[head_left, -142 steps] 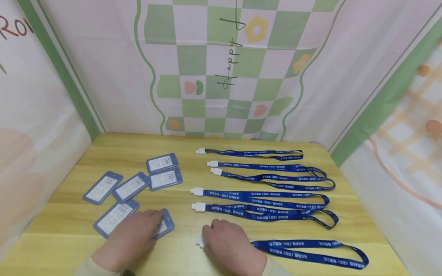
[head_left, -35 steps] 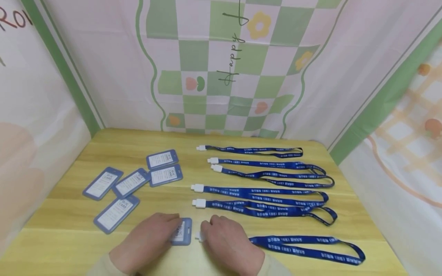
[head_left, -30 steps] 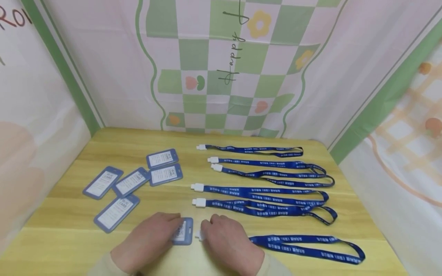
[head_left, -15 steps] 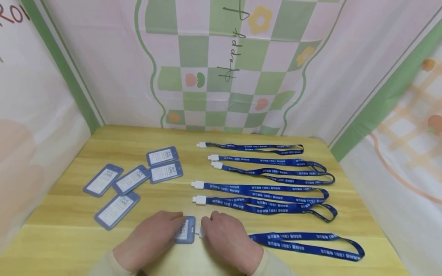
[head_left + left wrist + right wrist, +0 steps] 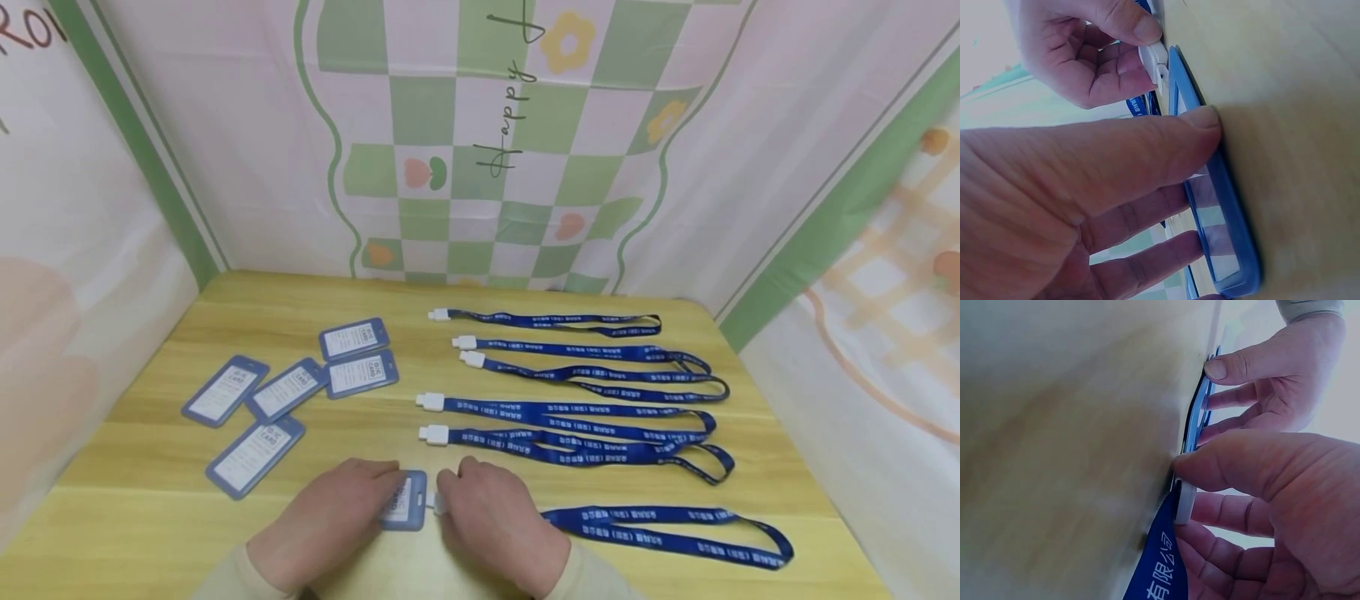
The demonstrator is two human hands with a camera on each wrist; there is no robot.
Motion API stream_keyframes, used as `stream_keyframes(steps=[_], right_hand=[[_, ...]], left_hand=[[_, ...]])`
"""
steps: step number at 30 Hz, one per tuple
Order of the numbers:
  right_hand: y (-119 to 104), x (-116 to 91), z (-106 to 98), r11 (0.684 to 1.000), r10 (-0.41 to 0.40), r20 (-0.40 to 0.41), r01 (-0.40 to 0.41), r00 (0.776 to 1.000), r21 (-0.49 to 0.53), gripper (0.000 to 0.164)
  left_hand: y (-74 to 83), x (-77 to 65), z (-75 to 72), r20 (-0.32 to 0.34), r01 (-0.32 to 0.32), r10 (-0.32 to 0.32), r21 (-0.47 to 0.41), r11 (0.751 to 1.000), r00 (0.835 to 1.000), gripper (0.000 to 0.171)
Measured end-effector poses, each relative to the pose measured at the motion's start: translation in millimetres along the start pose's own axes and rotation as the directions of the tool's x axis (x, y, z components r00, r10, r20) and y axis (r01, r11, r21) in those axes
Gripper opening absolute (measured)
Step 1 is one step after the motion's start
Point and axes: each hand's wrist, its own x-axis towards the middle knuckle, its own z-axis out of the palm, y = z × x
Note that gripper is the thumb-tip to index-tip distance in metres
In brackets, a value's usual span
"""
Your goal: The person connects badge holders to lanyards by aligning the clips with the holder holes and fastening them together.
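Observation:
In the head view my left hand [image 5: 330, 517] grips a blue badge holder [image 5: 409, 500] with a white card in it, low over the table. Its thumb lies on one long edge and its fingers on the other, as the left wrist view shows with the holder [image 5: 1227, 225] tilted on edge. My right hand [image 5: 501, 523] pinches the white plastic clip [image 5: 1185, 505] of a dark blue lanyard [image 5: 622, 523]. The clip's narrow tip [image 5: 431, 501] points at the slotted end of the holder. Whether tip and slot touch, I cannot tell.
Several more badge holders [image 5: 288, 390] lie at the left of the wooden table [image 5: 150, 500]. Several blue lanyards [image 5: 570, 408] are laid out on the right, white clips facing left. Printed cloth [image 5: 517, 108] walls the back and sides.
My left hand has slid the badge holder rightward from beside the other holders up to the lanyard clip. The gap between them has narrowed. My right hand has stayed nearly in place.

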Motion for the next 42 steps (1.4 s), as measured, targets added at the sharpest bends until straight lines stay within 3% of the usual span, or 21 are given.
stream_keyframes(steps=[13, 29, 42], right_hand=[[-0.3, -0.5, 1.0, 1.0, -0.031, -0.067, 0.031, 0.997, 0.001, 0.012], [0.2, -0.7, -1.0, 0.999, -0.022, -0.007, 0.022, 1.0, -0.026, 0.013], [-2.2, 2.0, -3.2, 0.999, -0.031, 0.046, 0.033, 0.998, -0.034, 0.014]], left_hand=[[0.9, 1.8, -1.1, -0.005, -0.019, 0.019, 0.007, 1.0, 1.0, 0.042], [3.1, 2.1, -3.6, 0.002, -0.012, 0.012, -0.013, 1.0, 1.0, 0.037], [0.1, 0.8, -3.8, -0.037, -0.042, 0.041, -0.029, 0.999, 0.998, 0.036]])
